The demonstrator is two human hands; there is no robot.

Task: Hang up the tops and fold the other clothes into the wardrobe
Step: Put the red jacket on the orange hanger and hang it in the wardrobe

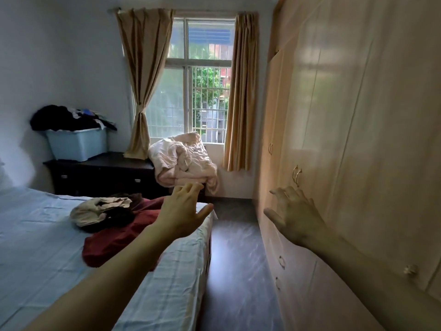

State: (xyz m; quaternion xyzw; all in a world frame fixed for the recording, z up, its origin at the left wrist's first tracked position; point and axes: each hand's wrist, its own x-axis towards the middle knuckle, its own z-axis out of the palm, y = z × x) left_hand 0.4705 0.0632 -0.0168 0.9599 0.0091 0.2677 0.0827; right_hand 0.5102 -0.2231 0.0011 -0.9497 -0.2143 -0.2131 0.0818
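Bedroom, window at the far end. At far left we note a blue bin [76,144] on a dark dresser [105,173], heaped over its rim with dark clothes [69,117]. Nearer, a beige, black and maroon clothes pile [114,223] lies on the bed [35,247]. Our left hand [183,211] and right hand [294,217] are spread, holding nothing. Wardrobe [358,115] at right, doors closed.

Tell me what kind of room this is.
Most likely a home bedroom. A bed with clothes lying on it stands on the left, a tall wardrobe with closed doors lines the right wall, and a curtained window is at the far end.
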